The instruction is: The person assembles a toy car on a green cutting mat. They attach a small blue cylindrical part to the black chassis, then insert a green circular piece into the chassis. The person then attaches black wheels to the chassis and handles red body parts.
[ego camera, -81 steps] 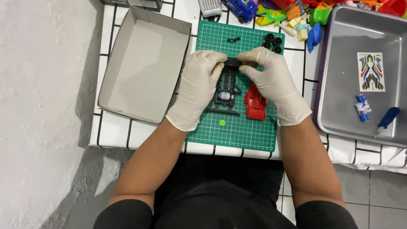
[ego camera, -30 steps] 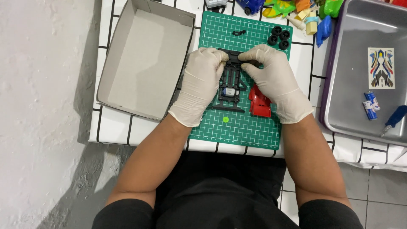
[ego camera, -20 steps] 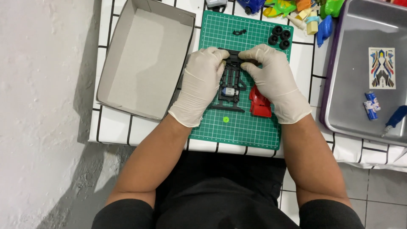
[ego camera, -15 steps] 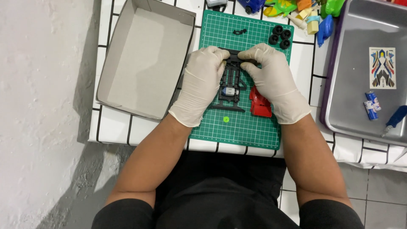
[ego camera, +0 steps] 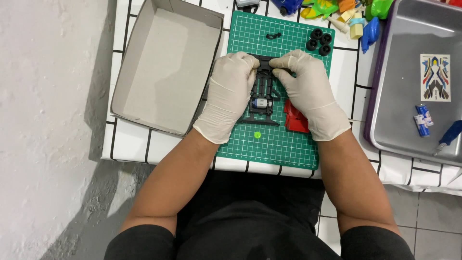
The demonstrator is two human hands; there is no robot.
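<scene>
A black toy-car chassis [ego camera: 262,96] with a small silver motor lies on the green cutting mat [ego camera: 274,139]. My left hand [ego camera: 228,96], in a white glove, grips the chassis's far left end. My gloved right hand [ego camera: 308,89] pinches the far right end of the same chassis. A red car body part [ego camera: 294,120] lies on the mat, partly under my right wrist. Several black wheels [ego camera: 320,41] and a small black clip [ego camera: 273,35] sit at the mat's far edge. A small green dot-like piece [ego camera: 257,135] lies near the chassis's near end.
An open grey cardboard box [ego camera: 161,67] stands left of the mat. A metal tray [ego camera: 409,82] at the right holds a sticker sheet [ego camera: 435,77], a blue battery [ego camera: 424,120] and a blue-handled tool [ego camera: 450,135]. Colourful plastic parts [ego camera: 346,12] lie at the back. White tiled table.
The view has shifted slightly since 2.7 s ago. Both hands stay on the chassis's far end, with only small finger movements in the last second.
</scene>
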